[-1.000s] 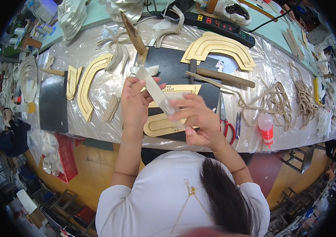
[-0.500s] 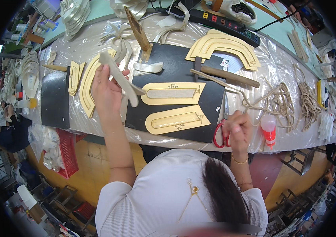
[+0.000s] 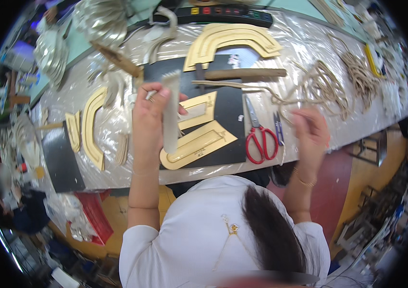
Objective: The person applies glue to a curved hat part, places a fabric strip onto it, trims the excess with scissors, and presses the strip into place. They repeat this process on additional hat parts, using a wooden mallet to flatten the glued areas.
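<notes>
My left hand (image 3: 148, 113) is closed on a pale beige strip (image 3: 171, 117), holding it upright above the black board (image 3: 230, 108). Behind it lie two cream template pieces with oblong channels; the nearer template (image 3: 204, 144) shows almost whole, while the strip and hand partly cover the farther template (image 3: 204, 108). Over the table's right front part is my right hand (image 3: 312, 132), smeared by motion, so its grip is unclear; a bit of orange shows beside it. Red-handled scissors (image 3: 261, 139) and small dark thread snips (image 3: 278, 127) lie to its left.
A hammer (image 3: 244, 73) lies below a curved cream template (image 3: 232, 43). Tangled beige cord (image 3: 321, 89) spreads at the right. Another curved template (image 3: 91, 127) and a second dark board (image 3: 60, 158) are at the left. A power strip (image 3: 223, 15) runs along the back.
My left hand and its strip have moved right and now stand upright over the board. My right hand has left the scissors and shifted right. The whole view has turned and shifted.
</notes>
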{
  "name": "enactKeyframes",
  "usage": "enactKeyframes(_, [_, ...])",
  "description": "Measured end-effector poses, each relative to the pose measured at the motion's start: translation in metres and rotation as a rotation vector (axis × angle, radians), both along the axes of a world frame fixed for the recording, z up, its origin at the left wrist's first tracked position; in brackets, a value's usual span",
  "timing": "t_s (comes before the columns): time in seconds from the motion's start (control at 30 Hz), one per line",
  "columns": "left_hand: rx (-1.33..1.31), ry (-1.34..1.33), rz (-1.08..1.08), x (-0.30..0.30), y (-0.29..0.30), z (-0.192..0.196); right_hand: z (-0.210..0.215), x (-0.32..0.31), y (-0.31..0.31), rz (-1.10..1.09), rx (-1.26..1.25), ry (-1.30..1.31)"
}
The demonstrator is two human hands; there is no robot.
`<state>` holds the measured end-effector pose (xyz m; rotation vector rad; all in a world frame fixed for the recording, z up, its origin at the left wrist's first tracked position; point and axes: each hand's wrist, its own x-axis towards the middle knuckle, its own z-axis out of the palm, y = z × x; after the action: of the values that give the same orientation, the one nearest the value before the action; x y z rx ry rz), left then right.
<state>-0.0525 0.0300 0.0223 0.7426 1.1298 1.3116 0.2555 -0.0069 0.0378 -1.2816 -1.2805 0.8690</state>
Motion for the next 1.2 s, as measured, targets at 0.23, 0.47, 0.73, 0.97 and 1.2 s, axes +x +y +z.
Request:
enactKeyframes(0.23, [-0.033,-0.107,-0.249,0.039,-0.024,0.011,-0.002,-0.089,0.05,0.306,0.339,-0.317])
enactKeyframes(0.47, [-0.154,-0.382,-0.216,0.024,-0.032,0.001,-0.016,-0.104,0.055,0.4,0.696,-0.446])
enactKeyframes(0.73, [-0.283,-0.337,-0.204,0.016,-0.034,0.0,-0.022,-0.109,0.055,0.445,0.67,-0.437])
enactKeyframes(0.97, [-0.297,-0.308,-0.274,0.019,-0.048,0.005,-0.036,-0.103,0.053,0.383,0.751,-0.522])
enactKeyframes(1.2, [-0.26,-0.387,-0.273,0.021,-0.055,0.001,-0.042,-0.096,0.05,0.448,0.908,-0.538])
